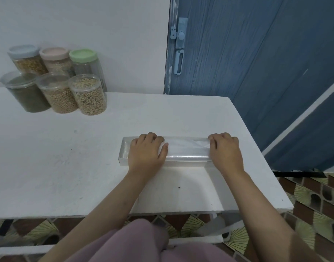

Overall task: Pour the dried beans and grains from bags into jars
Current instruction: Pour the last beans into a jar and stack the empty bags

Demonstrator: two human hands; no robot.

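A shallow white box (pixel 124 148) lies on the white table (pixel 67 157), right of centre, with folded clear plastic bags (pixel 187 151) inside it. My left hand (pixel 146 150) rests on the left part of the bags, fingers curled over their far edge. My right hand (pixel 225 150) lies on the right end in the same way. Several jars stand at the far left by the wall. Those in the front row hold dark green grains (pixel 27 91), pale beans (pixel 58 93) and split beans (pixel 88 94). Behind them are lidded jars with blue (pixel 26 59), pink (pixel 55 60) and green (pixel 85 62) lids.
A blue door (pixel 257 53) with a latch stands behind the table's right side. The table's right edge runs close to my right hand, with patterned floor tiles (pixel 313 205) below. A small dark speck (pixel 179 187) lies on the table near me.
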